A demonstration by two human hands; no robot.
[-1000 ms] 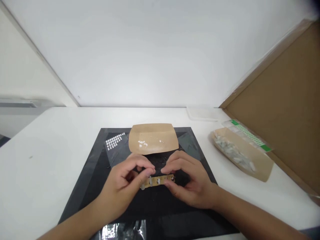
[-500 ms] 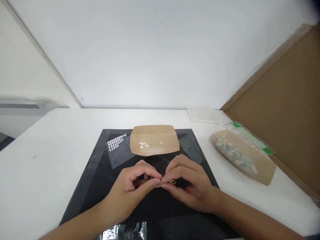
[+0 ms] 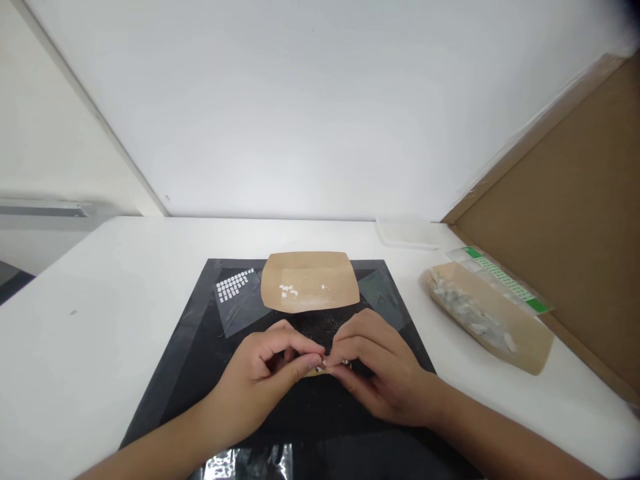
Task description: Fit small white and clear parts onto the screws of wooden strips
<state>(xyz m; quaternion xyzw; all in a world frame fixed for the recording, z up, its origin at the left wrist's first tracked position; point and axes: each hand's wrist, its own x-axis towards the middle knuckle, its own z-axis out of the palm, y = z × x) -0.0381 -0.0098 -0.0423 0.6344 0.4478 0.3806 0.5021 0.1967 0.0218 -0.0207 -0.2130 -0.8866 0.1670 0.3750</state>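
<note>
Over the black mat [image 3: 240, 400], my left hand [image 3: 270, 367] and my right hand [image 3: 377, 367] meet fingertip to fingertip. Both are closed in a pinch around a small piece [image 3: 318, 372], pale yellow along its lower edge, with shiny bits near my right fingers. My fingers cover most of it, so I cannot tell its kind. Just beyond my hands lies a brown paper tray [image 3: 310, 267] with several tiny white bits [image 3: 289, 291] in it. To its left, a clear sheet [image 3: 243, 313] carries rows of small white stickers [image 3: 230, 285].
At the right, another brown paper tray [image 3: 535, 340] holds many small clear packets [image 3: 470, 310]. Behind it lies a clear sheet with green printing [image 3: 505, 279]. A translucent shallow lid or tray [image 3: 407, 233] rests near the wall, and a cardboard panel [image 3: 565, 180] stands at the right.
My fingertips have shifted slightly around the small piece, and its shiny part is more covered by my right fingers. The view has moved a little; the trays and sheets stay put.
</note>
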